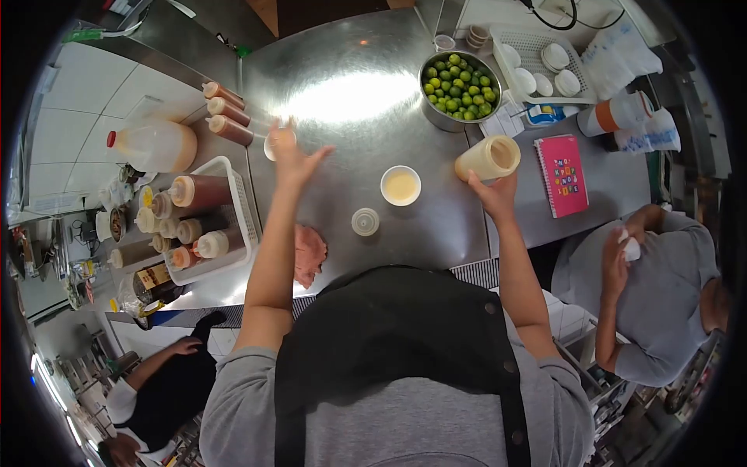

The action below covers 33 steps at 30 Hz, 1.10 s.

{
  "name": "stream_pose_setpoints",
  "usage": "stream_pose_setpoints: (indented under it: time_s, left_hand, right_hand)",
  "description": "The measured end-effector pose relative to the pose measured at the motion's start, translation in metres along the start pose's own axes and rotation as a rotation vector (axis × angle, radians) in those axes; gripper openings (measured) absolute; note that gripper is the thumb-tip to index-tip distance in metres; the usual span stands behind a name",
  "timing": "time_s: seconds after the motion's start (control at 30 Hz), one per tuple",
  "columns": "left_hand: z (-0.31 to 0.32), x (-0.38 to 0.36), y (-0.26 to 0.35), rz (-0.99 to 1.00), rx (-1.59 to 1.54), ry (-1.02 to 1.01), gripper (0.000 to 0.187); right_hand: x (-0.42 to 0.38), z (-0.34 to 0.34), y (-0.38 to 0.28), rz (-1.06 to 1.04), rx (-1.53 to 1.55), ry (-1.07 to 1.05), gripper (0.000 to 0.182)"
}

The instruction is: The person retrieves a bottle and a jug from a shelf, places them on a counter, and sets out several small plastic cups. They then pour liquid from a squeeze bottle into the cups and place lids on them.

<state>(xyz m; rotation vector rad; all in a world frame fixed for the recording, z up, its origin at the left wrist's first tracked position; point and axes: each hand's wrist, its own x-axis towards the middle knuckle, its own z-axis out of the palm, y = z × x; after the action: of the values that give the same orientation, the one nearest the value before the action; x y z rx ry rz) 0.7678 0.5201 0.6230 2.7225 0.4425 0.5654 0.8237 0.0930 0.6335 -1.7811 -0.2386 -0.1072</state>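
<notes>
My right hand (496,194) is wrapped round a squeeze bottle (476,162) of pale sauce, its top uncapped and tilted towards me. My left hand (294,162) reaches over the left of the steel counter, thumb spread away and fingertips blurred. Beneath those fingers is a small white cup (269,148); whether they touch it I cannot make out. Between my hands sits a white cup (401,186) with pale yellow sauce in it. A clear nozzle cap (365,222) lies just nearer to me. By my left forearm is a crumpled pink cloth (310,255).
A white basket (247,226) of sauce bottles stands left, beside a large jug (159,146) and several bottles (228,117). At the back right are a pot (447,118) of limes, a crate (537,39) of cups and a pink notebook (562,176). Two people stand nearby.
</notes>
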Motion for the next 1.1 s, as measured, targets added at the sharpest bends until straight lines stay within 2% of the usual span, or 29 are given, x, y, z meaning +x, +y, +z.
stream_pose_setpoints:
  time_s: [0.03,0.1,0.17,0.2,0.27,0.47,0.7,0.87,0.93,1.07,1.1]
  left_hand:
    - [0.002,-0.006,0.027,0.116,-0.132,-0.046,0.111]
    - [0.002,-0.031,0.084,0.24,-0.3,-0.344,0.106]
    - [-0.007,-0.051,0.128,0.293,-0.315,-0.582,0.096]
    - [-0.002,-0.059,0.142,0.293,-0.312,-0.576,0.096]
    - [0.011,-0.074,0.158,0.207,-0.195,-0.703,0.088]
    - [0.023,-0.072,0.157,0.143,-0.206,-0.664,0.077]
    - [-0.009,-0.059,0.126,-0.023,-0.26,-0.493,0.078]
    - [-0.019,-0.057,0.07,-0.212,-0.226,-0.304,0.083]
    - [-0.024,-0.058,0.046,-0.223,-0.152,-0.209,0.086]
    - [-0.023,-0.064,-0.027,-0.171,-0.121,-0.164,0.09]
    - [-0.035,-0.06,-0.028,-0.208,-0.025,-0.226,0.09]
  right_hand:
    - [0.001,0.001,0.0,0.003,-0.001,-0.002,0.075]
    - [0.0,0.004,0.001,0.015,-0.006,0.008,0.075]
    - [0.0,0.005,-0.001,-0.001,-0.005,-0.002,0.076]
    - [0.002,0.005,-0.002,-0.018,-0.006,-0.003,0.076]
    - [0.003,0.005,-0.003,-0.023,-0.006,-0.003,0.077]
    - [0.001,0.002,0.008,-0.035,-0.015,-0.03,0.077]
    - [0.002,0.002,0.021,-0.009,0.035,-0.021,0.078]
    - [0.003,0.004,0.017,-0.035,0.023,-0.002,0.078]
    - [0.002,0.007,0.02,-0.039,0.037,0.004,0.079]
    - [0.004,0.002,0.013,-0.03,-0.01,-0.063,0.082]
    - [0.004,-0.003,0.009,-0.029,-0.074,-0.096,0.085]
